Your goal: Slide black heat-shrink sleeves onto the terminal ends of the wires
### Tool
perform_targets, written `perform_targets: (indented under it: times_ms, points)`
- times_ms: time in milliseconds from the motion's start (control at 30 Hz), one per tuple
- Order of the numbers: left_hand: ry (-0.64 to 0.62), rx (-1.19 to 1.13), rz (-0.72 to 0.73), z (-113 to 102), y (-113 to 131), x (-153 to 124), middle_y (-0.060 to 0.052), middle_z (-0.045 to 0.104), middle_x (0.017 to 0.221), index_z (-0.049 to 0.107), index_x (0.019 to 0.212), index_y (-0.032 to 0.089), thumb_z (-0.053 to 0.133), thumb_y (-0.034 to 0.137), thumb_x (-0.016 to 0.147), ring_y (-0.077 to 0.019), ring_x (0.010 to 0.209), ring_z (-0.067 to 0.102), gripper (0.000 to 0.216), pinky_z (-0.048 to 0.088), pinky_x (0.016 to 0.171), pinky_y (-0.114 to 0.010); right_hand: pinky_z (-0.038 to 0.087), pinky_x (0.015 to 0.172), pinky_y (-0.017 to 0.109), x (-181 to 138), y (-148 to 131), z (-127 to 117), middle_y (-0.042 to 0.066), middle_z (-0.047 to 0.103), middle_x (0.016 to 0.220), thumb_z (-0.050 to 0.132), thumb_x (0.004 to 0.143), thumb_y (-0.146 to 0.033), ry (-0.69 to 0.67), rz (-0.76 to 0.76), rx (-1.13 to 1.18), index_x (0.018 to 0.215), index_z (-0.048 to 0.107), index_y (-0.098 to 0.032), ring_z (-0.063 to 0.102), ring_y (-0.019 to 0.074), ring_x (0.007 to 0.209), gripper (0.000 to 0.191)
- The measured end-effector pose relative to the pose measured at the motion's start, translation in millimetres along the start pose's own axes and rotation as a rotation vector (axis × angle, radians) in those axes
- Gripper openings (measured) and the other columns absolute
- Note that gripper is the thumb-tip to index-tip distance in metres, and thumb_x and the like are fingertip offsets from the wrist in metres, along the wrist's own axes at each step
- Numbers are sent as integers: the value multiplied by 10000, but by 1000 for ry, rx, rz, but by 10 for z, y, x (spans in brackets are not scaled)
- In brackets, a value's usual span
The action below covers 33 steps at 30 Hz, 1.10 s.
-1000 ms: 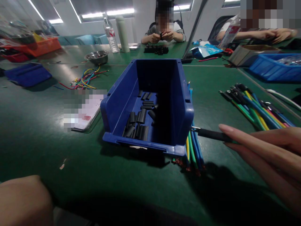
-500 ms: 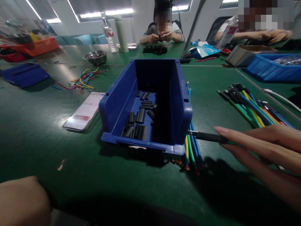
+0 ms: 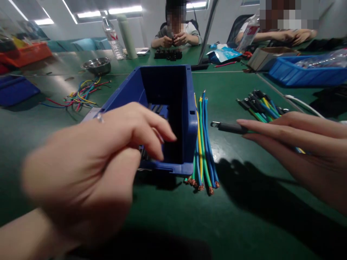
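My right hand (image 3: 311, 142) pinches a green wire between thumb and fingers. A black sleeve (image 3: 230, 128) covers the wire's end, and a metal ring lug (image 3: 215, 124) pokes out of it, pointing left. Over the front of a blue bin (image 3: 189, 121) hangs my left hand (image 3: 103, 159), its fingers bent and apart with nothing visible in them. Partly hidden behind that hand, short black tubes (image 3: 155, 108) lie in the bin. Against the bin's right side rest several blue, yellow and green wires (image 3: 206, 144), their bare copper ends towards me.
Sleeved wires (image 3: 261, 104) lie in a pile behind my right hand. Thin coloured wires (image 3: 84, 94) and a metal bowl (image 3: 97, 66) are at the left. A light blue tray (image 3: 306, 72) stands back right. Two people sit across the table.
My left hand has come up from the lower left to the bin's front, covering the phone and most tubes. My right hand has raised the sleeved wire slightly, away from the bin.
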<state>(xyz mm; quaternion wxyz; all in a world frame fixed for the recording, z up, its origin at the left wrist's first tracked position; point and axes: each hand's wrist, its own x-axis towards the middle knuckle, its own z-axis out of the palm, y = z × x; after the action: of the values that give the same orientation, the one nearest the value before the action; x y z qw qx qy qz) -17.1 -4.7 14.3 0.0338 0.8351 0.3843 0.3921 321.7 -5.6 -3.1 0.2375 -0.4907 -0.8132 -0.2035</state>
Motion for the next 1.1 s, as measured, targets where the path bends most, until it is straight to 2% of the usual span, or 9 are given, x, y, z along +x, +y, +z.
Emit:
perform_targets:
  times_ms: [33,100,167,233,333,500,733,1100]
  points:
    - [-42,75,50,51,-29,49,-80,779,1116,724,985,195,520,229,1092,-239,1002,741,233,628,882,-414,342,513,237,39,-4,4,-33,731,952,552,1139,-379,14,-24,2,1354,750,-297,574,46,649,303]
    - [-140,237,154,145,-80,101,-67,804,972,713,962,200,412,157,1067,-244,885,763,322,604,758,-374,350,490,246,90,-12,18,-18,717,921,514,1148,-375,28,-61,4,1305,766,-244,573,66,613,324]
    - [-220,338,201,205,-118,88,-54,807,895,708,1048,183,354,224,1113,-241,775,763,361,563,653,-361,379,492,266,106,-27,28,3,726,925,478,1154,-354,9,-93,40,1276,775,-198,597,92,604,357]
    - [-254,373,190,227,-142,42,-53,799,877,691,1063,183,273,362,1175,-241,721,747,468,521,607,-368,377,483,289,98,-58,26,6,735,918,451,1155,-328,-33,-110,74,1289,773,-191,592,106,566,375]
    - [-294,412,168,227,-152,-6,-72,788,895,684,1009,193,183,499,1182,-261,734,736,612,478,596,-385,354,471,304,77,-121,6,-15,734,873,466,1140,-296,-59,-114,87,1315,772,-234,558,104,520,358]
    - [-317,430,206,230,-125,49,-90,771,833,714,914,166,158,507,1181,-277,734,742,705,492,601,-393,338,471,292,93,-172,-8,-11,726,846,444,1146,-299,-55,-104,78,1281,787,-239,547,98,535,374]
    - [-301,427,228,226,-112,76,-90,753,764,726,871,161,174,481,1183,-266,684,724,711,480,579,-382,326,473,296,96,-170,-5,-27,684,785,426,1162,-325,-104,-125,106,1282,789,-222,501,88,494,395]
    - [-358,377,189,234,-147,22,-38,632,730,602,831,221,182,448,1187,-236,663,600,595,376,620,-377,349,432,325,102,-98,72,-44,678,754,410,1167,-404,-134,-169,80,1311,781,-246,538,126,460,428]
